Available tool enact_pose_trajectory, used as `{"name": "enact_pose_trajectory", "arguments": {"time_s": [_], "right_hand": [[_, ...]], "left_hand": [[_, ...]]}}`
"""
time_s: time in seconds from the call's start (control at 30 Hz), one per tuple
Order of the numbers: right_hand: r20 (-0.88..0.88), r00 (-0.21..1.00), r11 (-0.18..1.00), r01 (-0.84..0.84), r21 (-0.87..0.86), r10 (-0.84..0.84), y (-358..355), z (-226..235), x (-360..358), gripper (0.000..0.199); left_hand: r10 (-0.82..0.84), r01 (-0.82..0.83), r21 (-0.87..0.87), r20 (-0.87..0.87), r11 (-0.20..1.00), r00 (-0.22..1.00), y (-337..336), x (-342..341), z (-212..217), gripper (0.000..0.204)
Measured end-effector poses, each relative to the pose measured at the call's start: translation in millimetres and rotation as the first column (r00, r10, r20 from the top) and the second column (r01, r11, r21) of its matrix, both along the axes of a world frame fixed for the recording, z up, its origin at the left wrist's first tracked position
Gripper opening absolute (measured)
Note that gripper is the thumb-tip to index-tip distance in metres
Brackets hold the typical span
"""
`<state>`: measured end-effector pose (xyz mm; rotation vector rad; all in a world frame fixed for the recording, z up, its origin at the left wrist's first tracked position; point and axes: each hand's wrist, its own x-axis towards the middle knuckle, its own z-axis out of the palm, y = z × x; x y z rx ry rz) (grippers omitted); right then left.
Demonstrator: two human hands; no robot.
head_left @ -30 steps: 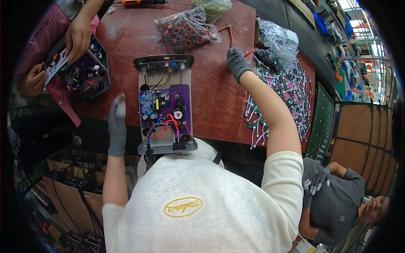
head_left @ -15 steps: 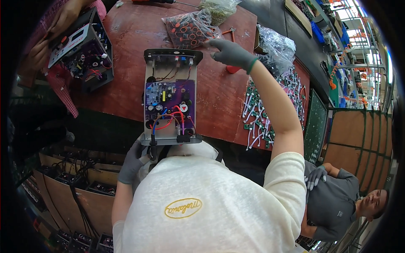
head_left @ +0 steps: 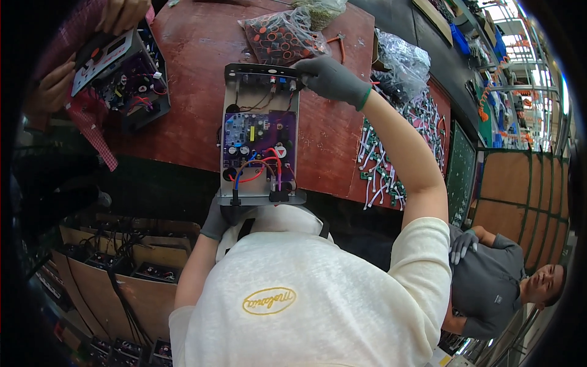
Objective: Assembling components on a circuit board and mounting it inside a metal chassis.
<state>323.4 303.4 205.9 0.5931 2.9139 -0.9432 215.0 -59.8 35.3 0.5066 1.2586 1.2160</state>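
Metal case [head_left: 254,191], open-topped, overhanging the counter's [head_left: 333,147] near edge; wired purple circuit board [head_left: 266,131] inside. Right hand [head_left: 335,79] grips its far right corner. Left hand [head_left: 216,222] at near end, fingers hidden; grip cannot be told. Beyond: clear bag [head_left: 284,38] of black-and-orange rings.

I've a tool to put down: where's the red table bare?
Between the open chassis and the co-worker's unit; also right of the chassis, below the right hand, short of the loose circuit boards. Crowded: around those boards and the bagged parts.
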Motion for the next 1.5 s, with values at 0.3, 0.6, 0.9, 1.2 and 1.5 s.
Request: {"name": "enact_pose_trajectory", "arguments": {"time_s": [0.3, 0.6, 0.9, 1.2, 1.5], "right_hand": [[-0.156, 0.935, 0.947, 0.303, -0.107, -0.317, -48, 6, 98, 0.026], [0.034, 0.609, 0.609, 0.789, 0.080, -0.793, -126, 73, 265, 0.028], [0.038, 0.220, 0.218, 0.975, -0.052, -0.975, -201, 119, 402, 0.033], [0.021, 0.026, 0.028, 0.996, 0.084, -0.999, -252, 109, 486, 0.030], [0.009, 0.189, 0.189, 0.981, 0.039, -0.982, -236, 196, 566, 0.043]], "left_hand": [[0.017, 0.069, -0.174, 0.451, 0.982, 0.892, 4, -8, 0, 0.034], [-0.725, 0.722, 0.067, 0.088, 0.688, 0.683, 73, 39, 63, 0.035], [-0.887, 0.896, 0.151, 0.282, 0.418, 0.366, 102, 151, 73, 0.055], [-0.980, 0.951, 0.247, 0.123, 0.184, 0.157, 104, 209, 71, 0.067], [-0.778, 0.925, 0.260, -0.626, -0.279, -0.059, 133, 244, 119, 0.087]]}}
